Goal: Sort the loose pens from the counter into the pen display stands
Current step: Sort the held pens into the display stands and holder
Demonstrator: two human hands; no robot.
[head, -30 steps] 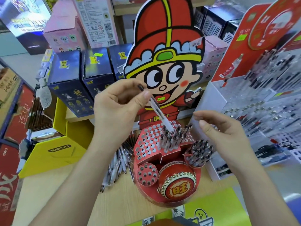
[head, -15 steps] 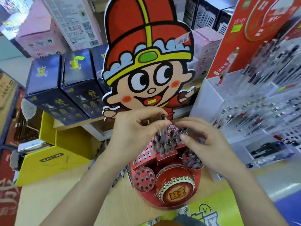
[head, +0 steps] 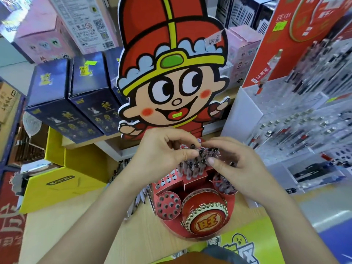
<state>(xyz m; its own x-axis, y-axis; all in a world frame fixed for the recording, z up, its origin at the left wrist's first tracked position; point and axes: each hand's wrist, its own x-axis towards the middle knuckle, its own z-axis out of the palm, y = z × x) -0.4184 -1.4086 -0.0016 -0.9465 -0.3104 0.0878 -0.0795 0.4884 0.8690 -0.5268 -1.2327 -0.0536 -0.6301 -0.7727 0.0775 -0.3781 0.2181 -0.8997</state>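
At the grip, over the rear tier of the red display stand [head: 194,184]: our left hand [head: 162,151] pinches the black top of one pen [head: 192,147] between thumb and curled forefinger. The barrel below is hidden among its neighbours, so we cannot tell how deep it sits. Our right hand [head: 240,168] meets it from the other side, forefinger and thumb on the adjoining pen tops. We cannot tell whether it pinches one or only steadies the cluster.

Handling, as we judge it: the pen is light, stiff, smooth-barrelled and likely to slip. Hold high at the cap and push straight down. The stand looks like thin card, so a skewed push could buckle a hole or shift it.

Edges: just behind the grip rises the cardboard figure [head: 171,82], which blocks that way. A clear rack [head: 304,130] stands near to the right. Under the right palm a side cup [head: 224,184] bristles with pens, and below the left hand a perforated drum [head: 167,205] shows open holes. Open room lies above the grip and toward us.

The loose pens [head: 142,197] lie on the counter [head: 76,225] beneath the left wrist, just beside the stand.
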